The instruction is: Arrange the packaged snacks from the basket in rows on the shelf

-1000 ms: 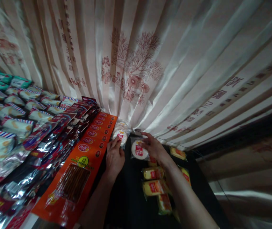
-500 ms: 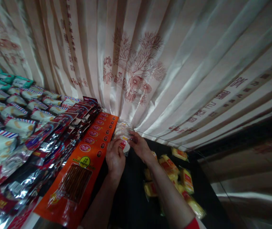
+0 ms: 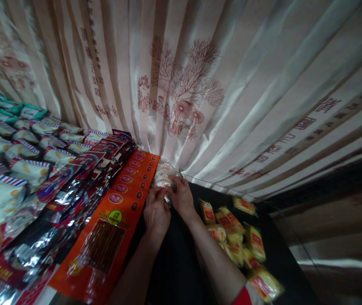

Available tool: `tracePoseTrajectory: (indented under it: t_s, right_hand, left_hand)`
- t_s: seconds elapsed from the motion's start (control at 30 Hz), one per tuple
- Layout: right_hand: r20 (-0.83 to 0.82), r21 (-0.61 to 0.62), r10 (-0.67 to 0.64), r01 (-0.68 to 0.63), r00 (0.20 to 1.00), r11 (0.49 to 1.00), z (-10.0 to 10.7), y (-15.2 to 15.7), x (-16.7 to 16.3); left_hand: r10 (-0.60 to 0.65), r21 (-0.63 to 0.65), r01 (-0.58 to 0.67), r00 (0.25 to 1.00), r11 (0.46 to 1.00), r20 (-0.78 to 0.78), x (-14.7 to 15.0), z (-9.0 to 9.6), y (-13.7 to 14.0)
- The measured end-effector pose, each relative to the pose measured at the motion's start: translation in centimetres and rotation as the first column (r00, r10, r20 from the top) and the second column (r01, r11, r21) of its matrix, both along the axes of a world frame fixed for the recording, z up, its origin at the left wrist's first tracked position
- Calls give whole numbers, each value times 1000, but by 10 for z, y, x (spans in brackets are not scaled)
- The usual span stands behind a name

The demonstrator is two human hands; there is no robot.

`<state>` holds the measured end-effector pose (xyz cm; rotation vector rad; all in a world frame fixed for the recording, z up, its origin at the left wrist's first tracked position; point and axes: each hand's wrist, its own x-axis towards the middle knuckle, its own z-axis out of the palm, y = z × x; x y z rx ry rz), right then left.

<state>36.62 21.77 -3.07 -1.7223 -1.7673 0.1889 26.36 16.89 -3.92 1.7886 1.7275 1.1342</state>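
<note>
A short row of small white snack packets (image 3: 165,171) in clear wrap lies against the foot of the curtain, beside the orange snack packs. My left hand (image 3: 156,212) is closed at the near end of this row, thumb and fingers pinching a white packet with a bit of red print. From the right, my right hand (image 3: 182,197) has its bent fingers on the same packet. Most of that packet is hidden by the fingers of both hands.
Orange snack packs (image 3: 129,207) overlap in a row at left, beside dark shiny packs (image 3: 69,186), white striped bags (image 3: 30,169) and green bags (image 3: 33,111). Several yellow packets (image 3: 232,222) lie loose on the black table (image 3: 177,262). A printed curtain (image 3: 181,63) hangs behind.
Both hands have drawn closer together over the near white packet and now cover most of it. The view has shifted slightly, and my right forearm hides less of the yellow packets.
</note>
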Motion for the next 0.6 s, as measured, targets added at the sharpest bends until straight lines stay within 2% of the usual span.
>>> tracePoseTrajectory:
  t_s: [0.17,0.4,0.6]
  right_hand:
    - [-37,10,14,-14,999,1000,-2,0,-3]
    - [6,-58,17,-17,1000,998,0,-1,-10]
    - [2,42,9,-9,1000,999,3,-16,-4]
  left_hand:
    - [0,21,0,1000,1000,-8,0,-2,2]
    - [0,71,0,1000,998,-9,-1,-7,5]
    - [-15,122,18,1000,992,-20,0,-5,0]
